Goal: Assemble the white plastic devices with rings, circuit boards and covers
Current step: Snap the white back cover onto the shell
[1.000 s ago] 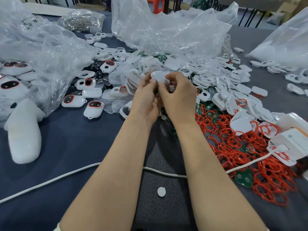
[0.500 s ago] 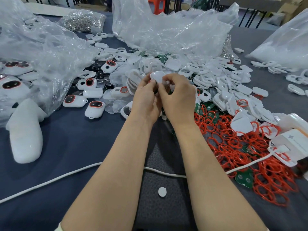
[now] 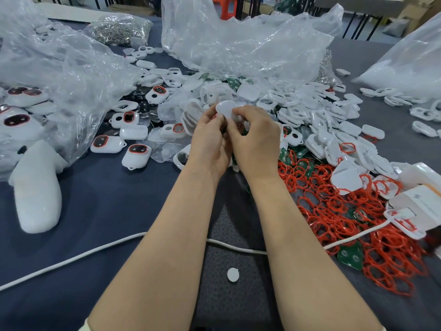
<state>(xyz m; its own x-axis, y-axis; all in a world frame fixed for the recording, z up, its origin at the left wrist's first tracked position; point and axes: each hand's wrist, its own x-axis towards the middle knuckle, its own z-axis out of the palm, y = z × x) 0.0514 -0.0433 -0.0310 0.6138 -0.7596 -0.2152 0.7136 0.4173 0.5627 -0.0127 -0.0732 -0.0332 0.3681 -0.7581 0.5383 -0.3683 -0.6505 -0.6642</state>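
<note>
Head view, both hands pinching rounded white device point(image 3: 225, 108) — glossy

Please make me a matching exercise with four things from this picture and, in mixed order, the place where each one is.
Things:
1. rounded white plastic shell
2. thin red rubber rings
3. small white round disc
4. clear bag of silver metal rings

Places:
A. far back, left
B. nearest the person, centre
C. gripped by the left hand and right hand
D. heaped at the right

Pairs: 1-C, 2-D, 3-B, 4-A.
</note>
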